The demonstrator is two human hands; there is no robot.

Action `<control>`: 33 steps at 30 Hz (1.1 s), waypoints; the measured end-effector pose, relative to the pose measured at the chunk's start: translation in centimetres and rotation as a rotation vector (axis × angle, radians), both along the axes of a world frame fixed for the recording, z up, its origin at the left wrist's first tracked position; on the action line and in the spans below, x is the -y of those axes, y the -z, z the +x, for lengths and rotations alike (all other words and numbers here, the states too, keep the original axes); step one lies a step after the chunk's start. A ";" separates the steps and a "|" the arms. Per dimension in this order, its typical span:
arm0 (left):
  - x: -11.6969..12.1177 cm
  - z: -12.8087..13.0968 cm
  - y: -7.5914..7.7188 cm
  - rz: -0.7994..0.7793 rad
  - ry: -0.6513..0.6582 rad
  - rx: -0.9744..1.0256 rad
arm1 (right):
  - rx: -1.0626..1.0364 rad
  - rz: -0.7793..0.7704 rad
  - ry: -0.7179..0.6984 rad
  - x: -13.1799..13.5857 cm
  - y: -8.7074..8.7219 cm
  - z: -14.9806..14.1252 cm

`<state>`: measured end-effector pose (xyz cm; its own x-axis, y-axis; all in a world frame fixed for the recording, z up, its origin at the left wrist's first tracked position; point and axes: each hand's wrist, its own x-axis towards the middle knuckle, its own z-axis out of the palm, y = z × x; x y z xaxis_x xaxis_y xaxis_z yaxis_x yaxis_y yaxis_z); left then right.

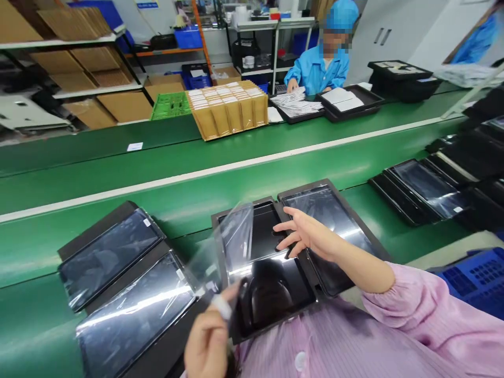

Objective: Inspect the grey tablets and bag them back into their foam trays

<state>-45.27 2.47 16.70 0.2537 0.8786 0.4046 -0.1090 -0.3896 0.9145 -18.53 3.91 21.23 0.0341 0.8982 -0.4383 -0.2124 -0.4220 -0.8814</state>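
My left hand, with white tape round a finger, is closed at the lower corner of a clear plastic film. The film slants up over a black moulded tray in front of me; motion blurs it. Over the tray's right side, my right hand is open with fingers spread, holding nothing. To its right lies a tray with a dark film-covered screen panel. At the left lie two more glossy panels: a farther one and a nearer one, each with a small white label.
Stacked black trays with panels lie at the right, above a blue crate. Across the green bench stands a cardboard divider box. A co-worker in blue handles white papers in black trays.
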 end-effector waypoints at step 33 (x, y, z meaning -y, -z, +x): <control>-7.7 3.4 -1.2 -0.327 -0.186 -0.679 | 0.653 -0.013 -0.105 -0.2 2.5 -2.1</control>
